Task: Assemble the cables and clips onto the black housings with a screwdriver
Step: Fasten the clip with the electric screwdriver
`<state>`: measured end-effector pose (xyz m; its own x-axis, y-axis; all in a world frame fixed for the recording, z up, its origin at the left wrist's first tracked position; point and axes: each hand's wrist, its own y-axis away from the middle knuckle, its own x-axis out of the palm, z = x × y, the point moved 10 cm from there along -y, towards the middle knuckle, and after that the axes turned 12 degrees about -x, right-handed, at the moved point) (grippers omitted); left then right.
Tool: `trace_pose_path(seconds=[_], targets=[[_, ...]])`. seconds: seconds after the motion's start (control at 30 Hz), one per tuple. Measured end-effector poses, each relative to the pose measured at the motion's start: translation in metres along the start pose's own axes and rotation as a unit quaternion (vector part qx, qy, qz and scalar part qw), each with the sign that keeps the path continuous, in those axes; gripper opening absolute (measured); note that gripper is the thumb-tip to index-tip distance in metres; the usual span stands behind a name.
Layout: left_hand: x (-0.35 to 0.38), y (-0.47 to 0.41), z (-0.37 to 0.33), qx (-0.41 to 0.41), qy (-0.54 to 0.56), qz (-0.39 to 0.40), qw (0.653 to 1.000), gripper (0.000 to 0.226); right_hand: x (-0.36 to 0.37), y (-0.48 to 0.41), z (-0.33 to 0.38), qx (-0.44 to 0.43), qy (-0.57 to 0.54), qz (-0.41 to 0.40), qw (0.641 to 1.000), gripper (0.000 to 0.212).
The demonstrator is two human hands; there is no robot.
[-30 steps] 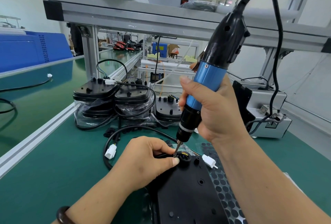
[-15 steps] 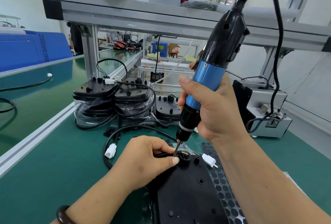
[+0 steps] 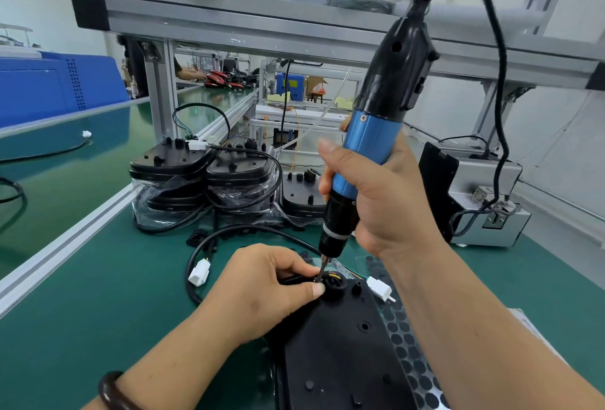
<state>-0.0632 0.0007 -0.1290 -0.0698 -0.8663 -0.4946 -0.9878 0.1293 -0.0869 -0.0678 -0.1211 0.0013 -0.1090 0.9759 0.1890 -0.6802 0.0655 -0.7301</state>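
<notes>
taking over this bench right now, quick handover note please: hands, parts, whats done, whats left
Right hand grips the electric screwdriver, bit down on the round black clip at the far end of the black housing.
Left hand pinches that clip, steadying it.
Cable loops left over the green mat, its white connector lying free.
Done: clip and cable placed on this housing.
Left: finish the fastening; whether it is tight cannot be told. More housings stand stacked behind.

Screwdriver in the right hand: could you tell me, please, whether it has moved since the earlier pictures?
No. The screwdriver keeps its bit at the same cable grommet on the black housing, leaning the same way.
</notes>
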Motion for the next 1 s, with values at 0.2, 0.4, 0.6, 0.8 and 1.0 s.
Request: trace_pose_path(seconds=[0.2, 0.4, 0.6, 0.8, 1.0], targets=[[0.0, 0.001, 0.001, -0.006, -0.013, 0.003, 1.0, 0.014, 0.0, 0.001, 0.003, -0.006, -0.011, -0.001, 1.0, 0.024], [-0.001, 0.0, 0.003, -0.02, -0.001, 0.009, 1.0, 0.021, -0.008, -0.007, 0.016, -0.015, -0.017, -0.021, 1.0, 0.026], [-0.002, 0.001, 0.0, -0.006, -0.019, 0.001, 1.0, 0.025, -0.035, -0.018, 0.033, -0.017, -0.022, -0.081, 0.996, 0.031], [-0.002, 0.001, 0.0, 0.004, -0.011, 0.004, 1.0, 0.028, -0.088, -0.005, 0.012, 0.129, -0.018, -0.138, 0.982, 0.036], [-0.002, 0.003, -0.005, 0.025, -0.026, 0.006, 0.999, 0.036, -0.158, 0.049, -0.015, 0.276, 0.05, -0.198, 0.939, 0.043]])
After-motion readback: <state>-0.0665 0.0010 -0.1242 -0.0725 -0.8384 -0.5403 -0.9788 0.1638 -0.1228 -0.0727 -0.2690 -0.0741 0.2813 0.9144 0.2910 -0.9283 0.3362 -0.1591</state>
